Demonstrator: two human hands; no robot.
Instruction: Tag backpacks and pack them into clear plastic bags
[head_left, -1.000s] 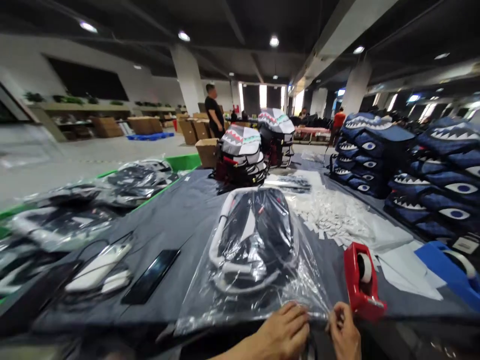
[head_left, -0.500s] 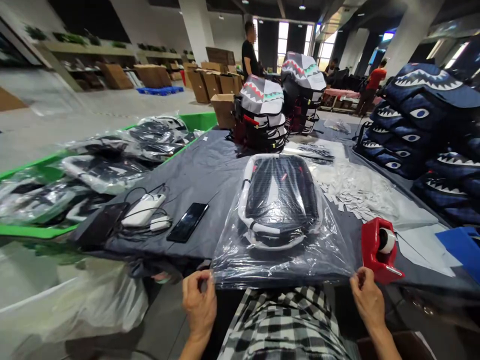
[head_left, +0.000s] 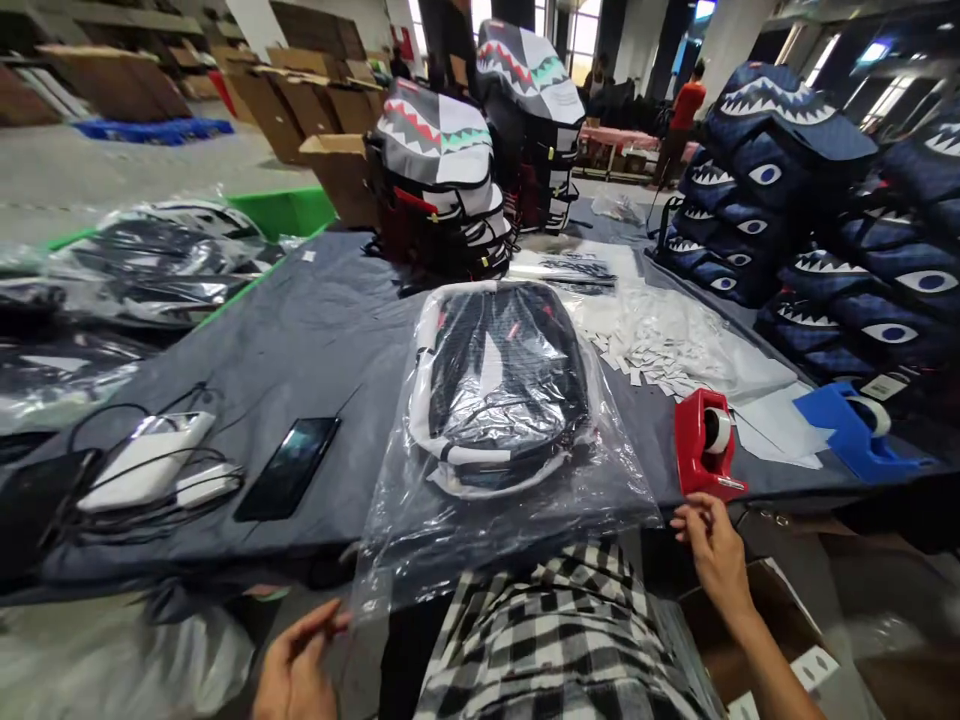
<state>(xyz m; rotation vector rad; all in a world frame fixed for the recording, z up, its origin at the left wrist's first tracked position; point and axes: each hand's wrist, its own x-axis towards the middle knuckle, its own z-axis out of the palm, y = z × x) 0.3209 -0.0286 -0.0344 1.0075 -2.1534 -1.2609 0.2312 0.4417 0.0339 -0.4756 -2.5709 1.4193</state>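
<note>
At the centre of the frame, a black and white backpack (head_left: 499, 370) is seen lying on the grey-covered table (head_left: 330, 300), enclosed in a clear plastic bag (head_left: 480, 525). The lower edge of this bag is spread toward the checked cloth (head_left: 555, 640) at the bottom of the frame, and it reaches over the table's near edge.

At the lower left, the left hand (head_left: 296, 675) is held with the fingers extended and the thumb apart, near the bag's lower left corner; whether the plastic is touched cannot be told with certainty. At the lower right, the right hand (head_left: 716, 555) is held open, with the fingers loosely bent, just beside the bag's other near corner and below the red tape dispenser (head_left: 701, 450).

To the right of this dispenser, white sheets (head_left: 784, 425) and a blue tape dispenser (head_left: 859, 440) are placed. Above them, small white slips (head_left: 652, 345) are heaped. On the left side of the table, a dark phone (head_left: 289, 470) is laid beside a white device (head_left: 150, 460) with black cables (head_left: 97, 535).

In the upper middle, grey and white backpacks (head_left: 435, 150) are stacked; at the upper right, blue backpacks (head_left: 765, 180) are piled. At the left, plastic-wrapped items (head_left: 161, 260) are contained in a green bin (head_left: 289, 208).
</note>
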